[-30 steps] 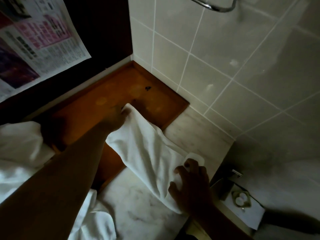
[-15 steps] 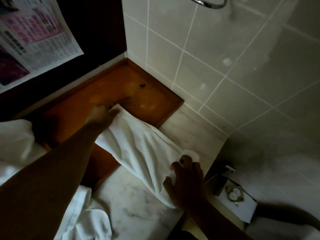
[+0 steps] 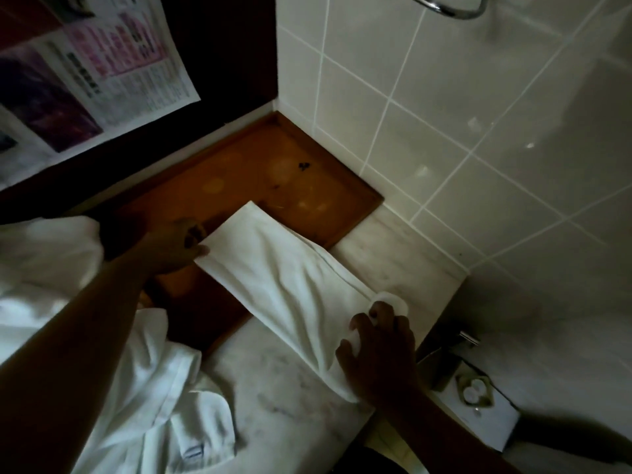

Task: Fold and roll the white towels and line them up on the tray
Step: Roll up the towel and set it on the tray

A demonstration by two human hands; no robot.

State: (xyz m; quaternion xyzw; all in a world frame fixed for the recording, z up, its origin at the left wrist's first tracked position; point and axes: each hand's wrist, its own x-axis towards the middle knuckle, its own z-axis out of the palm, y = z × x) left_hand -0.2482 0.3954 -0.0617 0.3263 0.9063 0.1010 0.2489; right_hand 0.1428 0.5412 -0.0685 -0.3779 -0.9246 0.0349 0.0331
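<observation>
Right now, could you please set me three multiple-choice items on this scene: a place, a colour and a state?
1. Where does the held towel lie?
A. wholly inside the tray
B. across the tray's edge and onto the counter
C. wholly on the counter

2. What colour is the tray?
A. orange-brown
B. blue
C. white

3. What state is that towel in?
A. tightly rolled
B. balled up
C. stretched out as a strip

1 B: its far end overlies the tray, its near end the counter.
2 A: its bare wood shows orange-brown.
3 C: the left hand holds one end, the right hand the other.
</observation>
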